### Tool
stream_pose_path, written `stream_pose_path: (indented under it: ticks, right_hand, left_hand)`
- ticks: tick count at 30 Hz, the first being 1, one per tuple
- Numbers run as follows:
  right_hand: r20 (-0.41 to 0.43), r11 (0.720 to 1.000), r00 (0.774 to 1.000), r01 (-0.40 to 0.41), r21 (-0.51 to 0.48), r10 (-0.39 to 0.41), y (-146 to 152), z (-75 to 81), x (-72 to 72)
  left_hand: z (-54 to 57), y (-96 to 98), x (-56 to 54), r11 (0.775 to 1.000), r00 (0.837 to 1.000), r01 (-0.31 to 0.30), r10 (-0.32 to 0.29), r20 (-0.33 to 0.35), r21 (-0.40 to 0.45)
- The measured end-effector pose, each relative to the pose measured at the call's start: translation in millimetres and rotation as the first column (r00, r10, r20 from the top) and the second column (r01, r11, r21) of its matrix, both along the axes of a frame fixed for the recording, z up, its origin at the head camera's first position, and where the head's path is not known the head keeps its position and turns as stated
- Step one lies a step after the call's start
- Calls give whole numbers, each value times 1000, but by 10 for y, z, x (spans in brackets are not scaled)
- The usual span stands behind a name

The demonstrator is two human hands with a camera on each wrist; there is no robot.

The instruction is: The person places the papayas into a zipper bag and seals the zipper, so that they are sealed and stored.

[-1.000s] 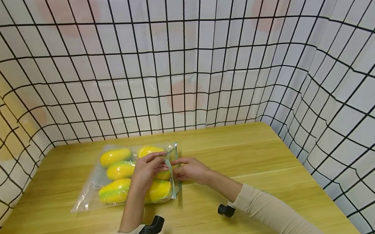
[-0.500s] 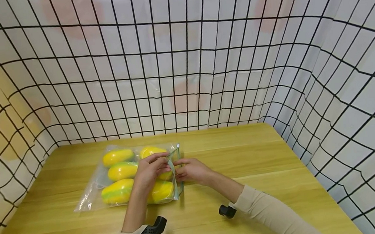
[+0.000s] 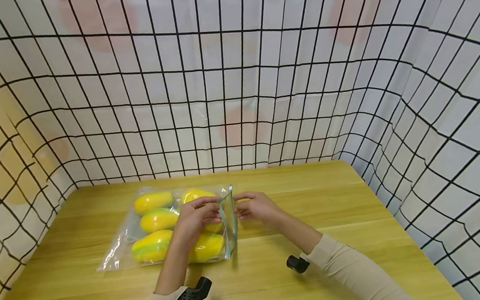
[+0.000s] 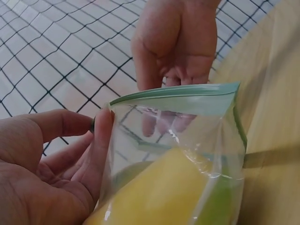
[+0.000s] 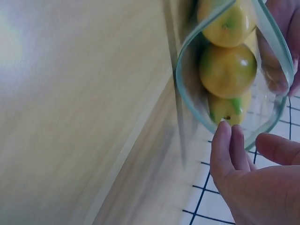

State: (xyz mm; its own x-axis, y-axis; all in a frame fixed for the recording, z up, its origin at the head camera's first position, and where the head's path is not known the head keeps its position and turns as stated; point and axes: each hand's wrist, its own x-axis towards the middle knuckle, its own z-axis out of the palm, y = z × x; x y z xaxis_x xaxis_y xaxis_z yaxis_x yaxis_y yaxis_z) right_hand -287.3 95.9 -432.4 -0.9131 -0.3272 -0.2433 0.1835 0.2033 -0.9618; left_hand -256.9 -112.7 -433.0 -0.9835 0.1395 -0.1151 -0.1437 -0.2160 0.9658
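Note:
A clear zip-lock bag (image 3: 120, 246) lies on the wooden table, its green-edged mouth (image 5: 179, 84) gaping to the right. Inside it are several elongated yellow fruits with green patches, papaya-like (image 3: 153, 203). My left hand (image 3: 192, 221) reaches over the bag and pinches the upper lip of the mouth, seen close up with the left hand (image 4: 61, 154) in the left wrist view. Just right of the mouth is my right hand (image 3: 260, 208). Its fingertips (image 5: 223, 133) overlap the opening in the right wrist view, thumb apart, gripping nothing. Exact contact with the rim is unclear.
Black wire grid (image 3: 237, 69) over pale sheeting walls the table on the back and both sides. Bare wooden tabletop (image 3: 313, 201) stretches to the right of the bag. Black camera mounts (image 3: 194, 292) sit on both wrists.
My right hand has drawn back slightly to the right from the bag's rim. The bag's mouth looks wider. My left hand keeps its place on the upper lip.

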Motion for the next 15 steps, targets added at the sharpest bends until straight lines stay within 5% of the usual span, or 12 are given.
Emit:
stream_pose_path:
  ticks: [7,15]
  right_hand:
    - [-17,998,998,61,6,-61,75,3,-18]
    - [-33,997,996,78,11,-77,117,3,-35]
  left_hand:
    - [57,3,-25,993,995,100,-100,7,-70]
    - [131,36,-53,984,993,119,-117,21,-130]
